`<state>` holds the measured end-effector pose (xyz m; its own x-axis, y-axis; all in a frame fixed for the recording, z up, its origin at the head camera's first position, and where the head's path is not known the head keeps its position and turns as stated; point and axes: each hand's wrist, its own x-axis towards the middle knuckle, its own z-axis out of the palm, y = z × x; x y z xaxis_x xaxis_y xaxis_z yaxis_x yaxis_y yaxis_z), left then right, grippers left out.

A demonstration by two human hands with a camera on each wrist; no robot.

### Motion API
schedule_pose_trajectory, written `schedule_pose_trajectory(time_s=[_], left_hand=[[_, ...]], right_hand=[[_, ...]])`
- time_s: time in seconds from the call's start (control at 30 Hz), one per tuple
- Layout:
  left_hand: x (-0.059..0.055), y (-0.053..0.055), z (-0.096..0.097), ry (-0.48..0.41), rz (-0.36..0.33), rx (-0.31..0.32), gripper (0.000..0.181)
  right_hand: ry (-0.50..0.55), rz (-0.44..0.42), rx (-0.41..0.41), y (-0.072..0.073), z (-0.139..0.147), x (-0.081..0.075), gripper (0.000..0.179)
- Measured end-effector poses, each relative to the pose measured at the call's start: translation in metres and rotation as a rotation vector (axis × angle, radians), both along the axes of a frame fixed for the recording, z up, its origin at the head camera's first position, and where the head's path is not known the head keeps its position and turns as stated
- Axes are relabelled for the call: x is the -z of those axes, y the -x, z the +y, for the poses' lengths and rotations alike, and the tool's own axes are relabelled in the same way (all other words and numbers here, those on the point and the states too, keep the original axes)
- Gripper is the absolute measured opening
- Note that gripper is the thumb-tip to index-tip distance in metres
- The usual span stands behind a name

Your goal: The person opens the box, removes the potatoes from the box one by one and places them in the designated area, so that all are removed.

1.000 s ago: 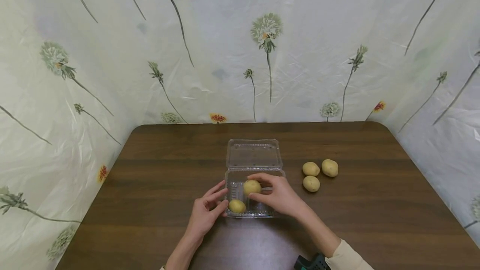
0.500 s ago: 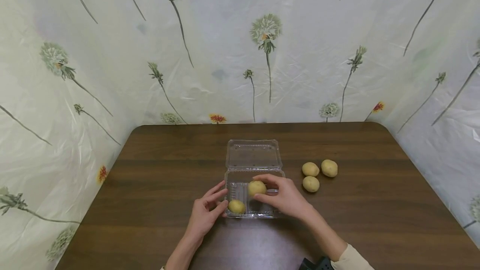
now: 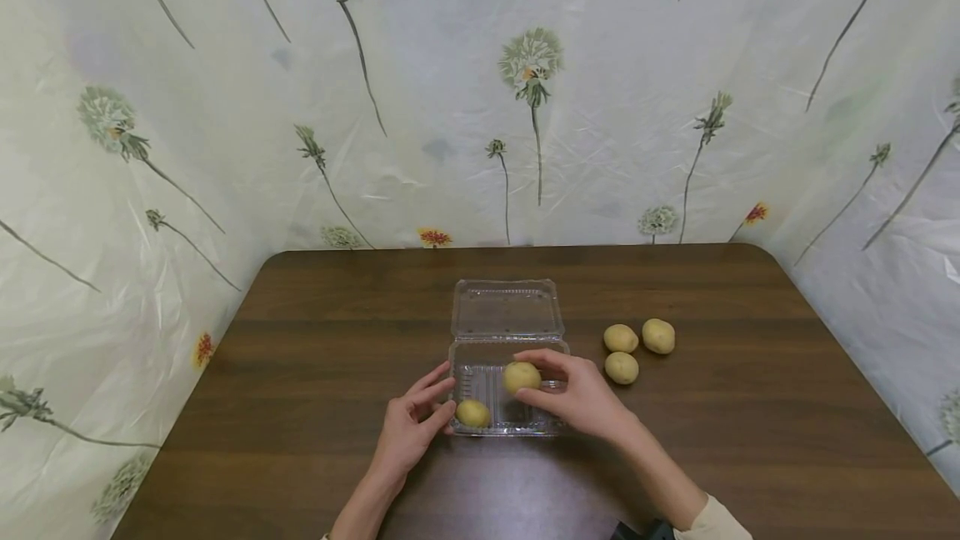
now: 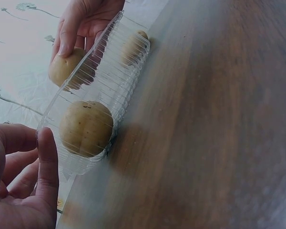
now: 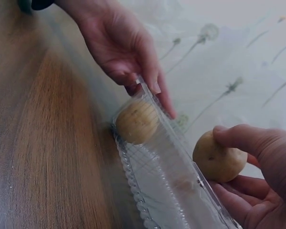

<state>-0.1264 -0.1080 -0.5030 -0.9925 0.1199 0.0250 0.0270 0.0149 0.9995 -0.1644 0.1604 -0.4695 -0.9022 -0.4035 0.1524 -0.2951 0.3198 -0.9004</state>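
Observation:
A clear plastic clamshell container [image 3: 480, 375] lies on the table with its lid [image 3: 507, 311] folded back. My left hand [image 3: 403, 433] pinches the container's left rim between thumb and fingers, plainest in the left wrist view. One potato [image 3: 472, 414] sits inside at the near left corner, seen through the clear wall as a potato [image 4: 86, 129] in the left wrist view. Between thumb and fingers, my right hand [image 3: 583, 394] holds a second potato [image 3: 521, 377] over the container, raised above its rim in the right wrist view.
To the right of the container, three potatoes [image 3: 621, 368] lie close together on the brown wooden table [image 3: 315, 340]. A flower-printed sheet [image 3: 420, 90] hangs behind the table and along both sides. Part of a dark device [image 3: 645, 531] shows by the right sleeve.
The right hand has shifted a little to the right over the container, carrying its potato along. The left hand stays at the rim, and the other potatoes have not moved.

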Motion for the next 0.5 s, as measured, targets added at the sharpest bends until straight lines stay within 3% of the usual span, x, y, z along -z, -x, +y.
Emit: schedule_pose_trajectory(time_s=[0.5], left_hand=[[0.0001,-0.001,0.0004,-0.002,-0.001,0.0,0.037]], right_hand=[[0.065,-0.041,0.023,-0.0088,0.008,-0.0008,0.051]])
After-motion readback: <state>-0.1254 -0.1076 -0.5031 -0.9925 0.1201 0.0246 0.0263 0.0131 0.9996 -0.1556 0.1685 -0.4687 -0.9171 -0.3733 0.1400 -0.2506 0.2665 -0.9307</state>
